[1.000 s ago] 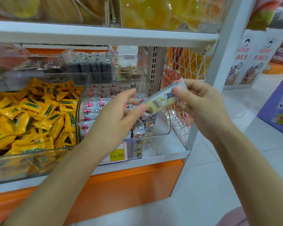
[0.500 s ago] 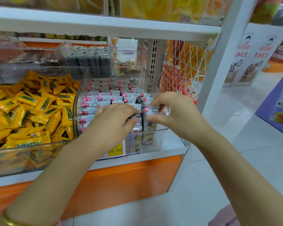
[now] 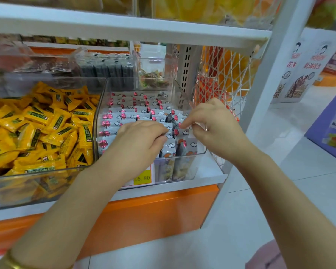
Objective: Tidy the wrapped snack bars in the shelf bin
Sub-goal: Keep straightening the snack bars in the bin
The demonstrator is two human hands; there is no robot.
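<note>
A clear plastic shelf bin holds rows of silver wrapped snack bars with pink marks and white clouds. My left hand lies over the front rows, fingers curled down onto the bars at the bin's front right. My right hand is just to its right and pinches the top edge of one upright snack bar between thumb and forefinger. Several bars stand on end at the front right corner; those under my left hand are hidden.
A neighbouring clear bin of yellow wrapped sweets sits to the left. A white shelf board overhangs. A yellow price tag hangs on the bin front. White wire mesh closes the shelf's right end; tiled aisle floor lies beyond.
One second ago both hands held a bar up above the bin. They have come down into the bin's front right, and the bar now stands among the others.
</note>
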